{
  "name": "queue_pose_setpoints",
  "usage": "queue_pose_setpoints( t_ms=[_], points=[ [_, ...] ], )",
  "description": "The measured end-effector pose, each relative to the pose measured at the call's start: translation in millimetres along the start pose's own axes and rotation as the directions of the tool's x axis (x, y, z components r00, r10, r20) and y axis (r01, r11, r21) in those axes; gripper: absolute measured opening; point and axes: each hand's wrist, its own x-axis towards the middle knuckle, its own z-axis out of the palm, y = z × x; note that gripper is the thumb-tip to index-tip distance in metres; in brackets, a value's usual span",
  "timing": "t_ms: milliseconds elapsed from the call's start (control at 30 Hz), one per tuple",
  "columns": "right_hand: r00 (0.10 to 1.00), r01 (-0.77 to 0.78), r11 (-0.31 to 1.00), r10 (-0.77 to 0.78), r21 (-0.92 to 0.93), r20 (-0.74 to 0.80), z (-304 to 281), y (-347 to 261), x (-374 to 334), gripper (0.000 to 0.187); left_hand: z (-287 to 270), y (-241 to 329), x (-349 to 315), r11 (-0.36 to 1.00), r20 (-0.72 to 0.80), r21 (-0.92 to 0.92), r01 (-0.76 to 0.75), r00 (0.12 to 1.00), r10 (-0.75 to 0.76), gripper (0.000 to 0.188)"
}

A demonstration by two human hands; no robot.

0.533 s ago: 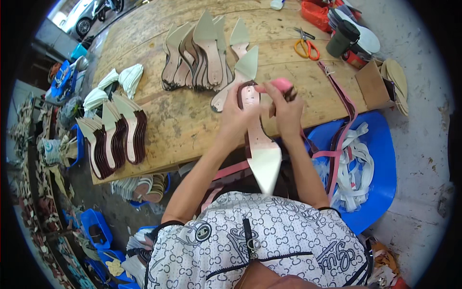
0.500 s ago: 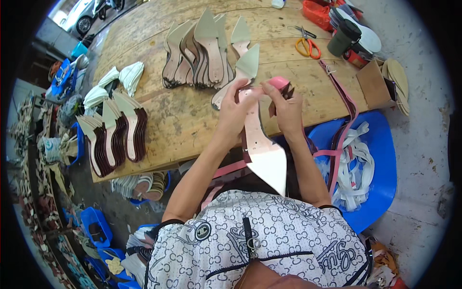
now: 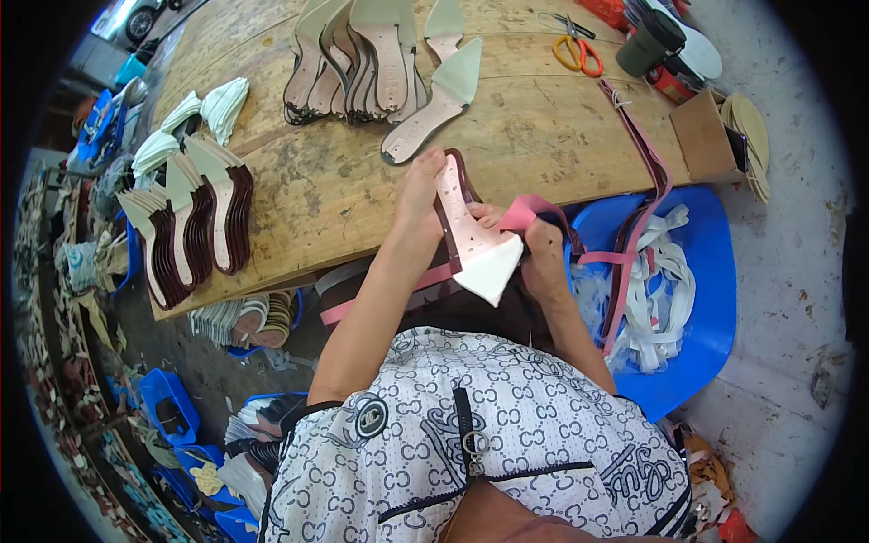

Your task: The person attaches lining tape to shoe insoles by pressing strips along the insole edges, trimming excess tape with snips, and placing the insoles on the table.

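Note:
A shoe insole [image 3: 464,215], pale pink with a white pointed toe and dark maroon edging round its heel, is held above the table's near edge. My left hand [image 3: 419,195] grips it by the heel end. At its other side my right hand [image 3: 543,258] has fingertips against the edge near the toe, closed round a long pink strip [image 3: 525,212] with a maroon underside. Part of the right hand's grip is hidden under the insole. A single insole without maroon edging [image 3: 425,125] lies on the table just beyond my left hand.
Bunched insoles [image 3: 348,68] stand farther back on the wooden table [image 3: 299,199]; maroon-edged stacks [image 3: 186,231] stand at left. Orange-handled scissors [image 3: 577,56], a dark cup [image 3: 647,45] and a cardboard box [image 3: 706,136] are at right. A blue tub [image 3: 711,299] holds white strips.
The insole has turned and risen toward the table, its toe less far down. My left hand has shifted to its heel end, and my right hand has moved lower, toward the toe.

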Motion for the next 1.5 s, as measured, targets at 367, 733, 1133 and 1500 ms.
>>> queue_pose_setpoints(
  t_ms=[367, 733, 1133, 1500],
  points=[
    [0.980, -0.113, 0.935, 0.160, 0.337, -0.115, 2, -25, 19, 0.077, -10, 31, -76, 0.869, 0.137, 0.425, -0.254, 0.967, 0.216, 0.044],
    [0.887, -0.283, 0.826, 0.419, 0.488, -0.195, -1, -10, 20, 0.027, -27, 53, -87, 0.610, 0.694, 0.630, -0.481, 0.701, -0.163, 0.070],
    [0.953, -0.181, 0.979, 0.199, 0.095, -0.230, 29, -35, 6, 0.055, 3, 23, -72, 0.030, 0.743, 0.659, -0.752, 0.656, 0.133, 0.057],
    [0.831, -0.232, 0.954, 0.297, 0.192, -0.471, -40, -38, 43, 0.017, 44, 48, -97, 0.046, 0.607, 0.787, -0.615, 0.758, -0.239, 0.068]
  ],
)
